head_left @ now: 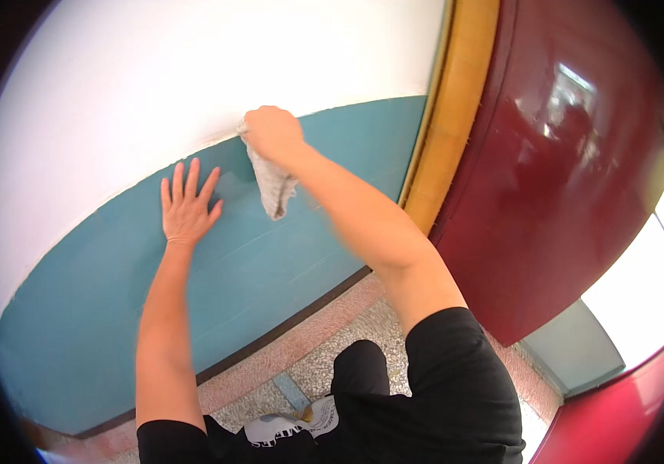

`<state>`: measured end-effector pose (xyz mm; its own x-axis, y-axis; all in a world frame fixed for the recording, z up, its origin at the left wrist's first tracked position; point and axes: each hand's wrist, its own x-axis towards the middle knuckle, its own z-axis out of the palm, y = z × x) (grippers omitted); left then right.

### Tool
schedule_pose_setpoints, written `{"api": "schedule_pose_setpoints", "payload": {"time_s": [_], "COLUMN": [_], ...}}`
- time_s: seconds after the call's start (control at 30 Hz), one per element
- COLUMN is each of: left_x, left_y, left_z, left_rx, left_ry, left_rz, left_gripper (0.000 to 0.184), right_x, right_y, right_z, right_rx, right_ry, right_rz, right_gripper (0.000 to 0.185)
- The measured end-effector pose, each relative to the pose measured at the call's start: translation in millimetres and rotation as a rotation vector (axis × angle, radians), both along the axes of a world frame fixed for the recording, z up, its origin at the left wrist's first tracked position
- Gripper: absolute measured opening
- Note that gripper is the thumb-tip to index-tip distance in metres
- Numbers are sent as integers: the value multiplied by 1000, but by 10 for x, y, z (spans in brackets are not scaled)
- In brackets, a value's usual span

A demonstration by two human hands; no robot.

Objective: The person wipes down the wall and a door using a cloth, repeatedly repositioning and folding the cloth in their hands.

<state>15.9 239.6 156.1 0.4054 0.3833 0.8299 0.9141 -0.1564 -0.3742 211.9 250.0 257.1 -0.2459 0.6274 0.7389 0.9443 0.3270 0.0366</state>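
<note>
My right hand (274, 135) is closed around a greyish cloth (274, 185) at the line where the white upper wall (193, 69) meets the blue-green lower panel (270, 255). Part of the cloth hangs below the fist, over the panel. To the left, my left hand (189, 205) lies flat on the panel with its fingers spread, its fingertips just under the white part. It holds nothing.
A yellow wooden door frame (456, 116) and a glossy dark red door (549, 185) stand at the right. Below the wall runs a pinkish border (301, 340) beside a speckled floor (347, 336). Another red surface (618, 402) shows at the lower right.
</note>
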Motion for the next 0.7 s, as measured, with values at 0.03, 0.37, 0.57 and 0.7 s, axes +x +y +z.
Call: {"api": "schedule_pose_setpoints", "payload": {"time_s": [0.03, 0.37, 0.57, 0.7], "left_x": [-24, -74, -59, -64], "left_y": [0, 124, -24, -314], "left_z": [-4, -76, 23, 149], "left_rx": [1, 33, -197, -288], "left_ry": [-12, -3, 45, -51], "left_rz": [24, 12, 154, -164], "left_gripper": [60, 54, 48, 53], "right_x": [89, 107, 65, 54], "right_y": [-61, -482, -655, -870], "right_z": [7, -160, -339, -457], "right_rx": [-30, -614, -741, -809], "right_ry": [193, 1118, 1292, 1296], "right_rz": [298, 1098, 1273, 1299], "right_gripper": [19, 27, 32, 32]}}
